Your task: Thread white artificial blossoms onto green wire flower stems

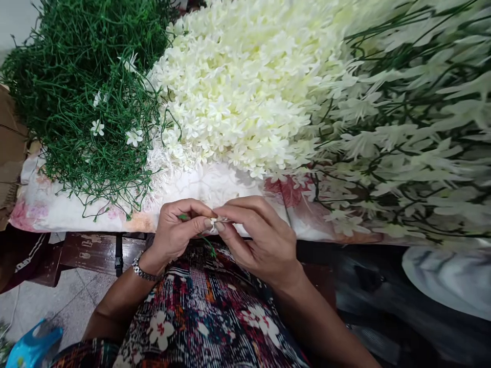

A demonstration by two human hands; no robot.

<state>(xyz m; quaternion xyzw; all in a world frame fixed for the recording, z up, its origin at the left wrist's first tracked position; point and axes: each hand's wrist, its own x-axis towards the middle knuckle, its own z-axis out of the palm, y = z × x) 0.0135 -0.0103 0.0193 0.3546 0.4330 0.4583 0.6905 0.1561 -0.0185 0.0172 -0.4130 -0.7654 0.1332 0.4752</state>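
Close to the table's front edge, my left hand (178, 227) and my right hand (263, 235) meet fingertip to fingertip. Thumb and index finger of the left are pinched on a thin green plastic stem (210, 247), part of which hangs below the fingers. A small white artificial flower piece (214, 224) shows between both sets of fingertips, pinched by the right thumb and fingers. The fingers cover most of it, so its shape and how it sits on the stem are hidden.
Behind my hands lies a big heap of white artificial petals (245, 97). Tangled green stems (88, 102) are piled at left, with white stamen threads (159, 158) beside them. Finished-looking flower sprays (383, 138) spread over the right. A floral cloth (80, 212) covers the table.
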